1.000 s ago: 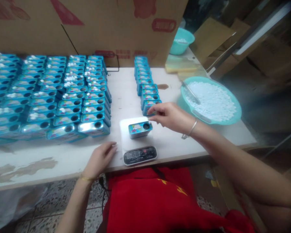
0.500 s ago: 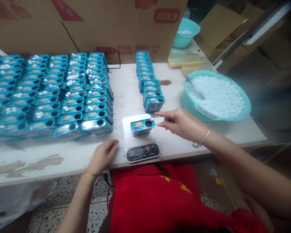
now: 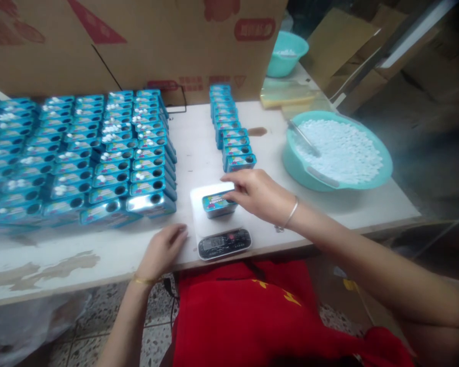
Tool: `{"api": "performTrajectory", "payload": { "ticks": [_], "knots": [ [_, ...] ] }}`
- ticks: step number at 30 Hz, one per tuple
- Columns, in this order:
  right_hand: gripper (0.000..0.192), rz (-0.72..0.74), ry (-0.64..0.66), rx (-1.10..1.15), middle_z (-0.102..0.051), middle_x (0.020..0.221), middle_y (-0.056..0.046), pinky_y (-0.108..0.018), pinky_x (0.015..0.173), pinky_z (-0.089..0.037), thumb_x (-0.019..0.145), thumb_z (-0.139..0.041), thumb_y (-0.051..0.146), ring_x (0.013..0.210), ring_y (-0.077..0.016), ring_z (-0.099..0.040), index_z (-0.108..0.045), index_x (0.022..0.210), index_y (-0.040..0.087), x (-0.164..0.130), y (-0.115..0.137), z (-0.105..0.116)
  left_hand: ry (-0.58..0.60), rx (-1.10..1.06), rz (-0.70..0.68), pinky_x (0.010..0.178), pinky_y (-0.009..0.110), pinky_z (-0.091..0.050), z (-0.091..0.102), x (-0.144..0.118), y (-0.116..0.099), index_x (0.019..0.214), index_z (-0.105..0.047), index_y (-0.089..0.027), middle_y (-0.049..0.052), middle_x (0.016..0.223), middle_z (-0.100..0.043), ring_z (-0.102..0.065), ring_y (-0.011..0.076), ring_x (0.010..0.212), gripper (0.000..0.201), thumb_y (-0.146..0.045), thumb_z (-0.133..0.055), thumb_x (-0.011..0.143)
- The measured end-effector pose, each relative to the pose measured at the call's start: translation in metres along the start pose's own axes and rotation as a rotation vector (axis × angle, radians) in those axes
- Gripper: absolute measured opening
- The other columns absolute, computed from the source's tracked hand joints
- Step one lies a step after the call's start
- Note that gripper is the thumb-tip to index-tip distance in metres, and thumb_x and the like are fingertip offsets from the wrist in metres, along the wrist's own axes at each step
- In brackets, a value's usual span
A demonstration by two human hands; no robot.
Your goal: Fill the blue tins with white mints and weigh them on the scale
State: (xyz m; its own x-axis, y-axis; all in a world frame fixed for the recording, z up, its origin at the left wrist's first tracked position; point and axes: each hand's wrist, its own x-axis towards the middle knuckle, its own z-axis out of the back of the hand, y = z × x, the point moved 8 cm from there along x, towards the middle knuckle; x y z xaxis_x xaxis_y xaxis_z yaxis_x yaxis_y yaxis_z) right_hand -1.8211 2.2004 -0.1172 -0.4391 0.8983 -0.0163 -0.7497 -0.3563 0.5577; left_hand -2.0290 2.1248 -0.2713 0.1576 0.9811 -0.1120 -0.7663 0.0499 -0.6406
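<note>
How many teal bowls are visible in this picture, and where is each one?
2. A large teal bowl of white tablets stands on the table at the right of the right hand. A smaller teal bowl stands farther back, beside the cardboard box.

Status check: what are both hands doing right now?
Right hand on the tin atop the scale. Left hand flat on the table edge, empty. Nothing in the way.

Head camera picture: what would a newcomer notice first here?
First, the many rows of small blue tins covering the left of the white table. Next, the big teal bowl of white tablets at the right. In the middle, the right hand touches one blue tin on the white kitchen scale.
</note>
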Motion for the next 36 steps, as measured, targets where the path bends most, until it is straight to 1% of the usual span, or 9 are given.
{"api": "performTrajectory", "payload": {
  "ticks": [5, 8, 10, 13, 17, 24, 28, 32, 36],
  "knots": [
    [0.017, 0.066, -0.141, 0.014, -0.068, 0.089, -0.009, -0.033, 0.082, -0.047, 0.086, -0.059, 0.022, 0.086, -0.0193, -0.061, -0.069, 0.096, 0.012, 0.006, 0.002, 0.015, -0.063, -0.038, -0.07, 0.079, 0.031, -0.049, 0.011, -0.003, -0.018, 0.1, -0.064, -0.018, 0.008, 0.101, -0.068, -0.063, 0.0201, 0.088, 0.032, -0.043, -0.046, 0.089],
    [0.02, 0.037, -0.225, 0.171, -0.07, 0.096, -0.008, -0.031, 0.081, -0.048, 0.088, -0.055, 0.025, 0.088, -0.0185, -0.063, -0.07, 0.096, 0.015, -0.003, -0.018, 0.029, -0.23, -0.057, -0.198, 0.071, 0.029, -0.047, 0.033, -0.003, -0.053, 0.103, -0.061, -0.019, 0.006, 0.091, -0.064, -0.059, 0.016, 0.077, 0.025, -0.036, -0.049, 0.09],
    [0.023, -0.02, -0.279, 0.263, -0.07, 0.097, -0.007, -0.03, 0.078, -0.049, 0.088, -0.054, 0.031, 0.085, -0.0179, -0.064, -0.07, 0.096, 0.016, -0.015, -0.042, 0.031, -0.351, 0.002, -0.312, 0.077, 0.032, -0.046, 0.046, 0.001, -0.084, 0.115, -0.056, -0.019, 0.008, 0.1, -0.06, -0.058, 0.0191, 0.088, 0.035, -0.038, -0.057, 0.086],
    [0.032, -0.167, -0.323, 0.351, -0.071, 0.09, -0.007, -0.029, 0.072, -0.05, 0.088, -0.052, 0.04, 0.078, -0.0179, -0.064, -0.07, 0.096, 0.015, -0.039, -0.095, 0.013, -0.342, 0.181, -0.457, 0.09, 0.041, -0.041, 0.043, 0.019, -0.128, 0.133, -0.041, -0.017, 0.014, 0.119, -0.053, -0.05, 0.0274, 0.11, 0.065, -0.043, -0.065, 0.078],
    [0.037, -0.353, -0.281, 0.417, -0.071, 0.088, -0.01, -0.033, 0.078, -0.05, 0.085, -0.052, 0.044, 0.08, -0.0215, -0.064, -0.07, 0.092, 0.013, -0.074, -0.155, -0.034, -0.184, 0.265, -0.574, 0.077, 0.037, -0.038, 0.021, 0.055, -0.171, 0.118, -0.049, -0.017, 0.008, 0.098, -0.061, -0.056, 0.0225, 0.09, 0.034, -0.029, -0.054, 0.086],
    [0.038, -0.452, -0.358, 0.523, -0.071, 0.098, -0.012, -0.033, 0.085, -0.049, 0.087, -0.048, 0.045, 0.095, -0.0248, -0.064, -0.068, 0.095, 0.014, -0.114, -0.181, -0.061, -0.292, 0.11, -0.763, 0.086, 0.038, -0.038, 0.011, 0.097, -0.241, 0.112, -0.048, -0.018, 0.01, 0.105, -0.063, -0.057, 0.0226, 0.1, 0.032, -0.036, -0.054, 0.087],
    [0.037, -0.434, -0.527, 0.469, -0.07, 0.1, -0.01, -0.03, 0.084, -0.051, 0.088, -0.048, 0.047, 0.096, -0.024, -0.065, -0.066, 0.097, 0.016, -0.122, -0.186, -0.058, -0.479, 0.068, -0.663, 0.083, 0.033, -0.044, 0.079, 0.153, -0.238, 0.113, -0.047, -0.017, 0.01, 0.105, -0.059, -0.056, 0.0206, 0.094, 0.037, -0.04, -0.055, 0.085],
    [0.032, -0.392, -0.625, 0.328, -0.07, 0.094, -0.008, -0.027, 0.078, -0.054, 0.089, -0.047, 0.044, 0.088, -0.0222, -0.067, -0.067, 0.092, 0.02, -0.122, -0.185, -0.06, -0.633, 0.182, -0.445, 0.087, 0.032, -0.043, 0.166, 0.241, -0.197, 0.114, -0.047, -0.016, 0.008, 0.107, -0.057, -0.055, 0.0206, 0.097, 0.04, -0.038, -0.056, 0.082],
    [0.027, -0.331, -0.683, 0.278, -0.072, 0.086, -0.006, -0.021, 0.069, -0.056, 0.085, -0.053, 0.043, 0.078, -0.02, -0.069, -0.07, 0.087, 0.021, -0.121, -0.185, -0.059, -0.45, 0.325, -0.156, 0.086, 0.034, -0.043, 0.183, 0.344, -0.127, 0.106, -0.053, -0.012, 0.012, 0.105, -0.06, -0.056, 0.0247, 0.097, 0.039, -0.029, -0.064, 0.073]
  ]
}}
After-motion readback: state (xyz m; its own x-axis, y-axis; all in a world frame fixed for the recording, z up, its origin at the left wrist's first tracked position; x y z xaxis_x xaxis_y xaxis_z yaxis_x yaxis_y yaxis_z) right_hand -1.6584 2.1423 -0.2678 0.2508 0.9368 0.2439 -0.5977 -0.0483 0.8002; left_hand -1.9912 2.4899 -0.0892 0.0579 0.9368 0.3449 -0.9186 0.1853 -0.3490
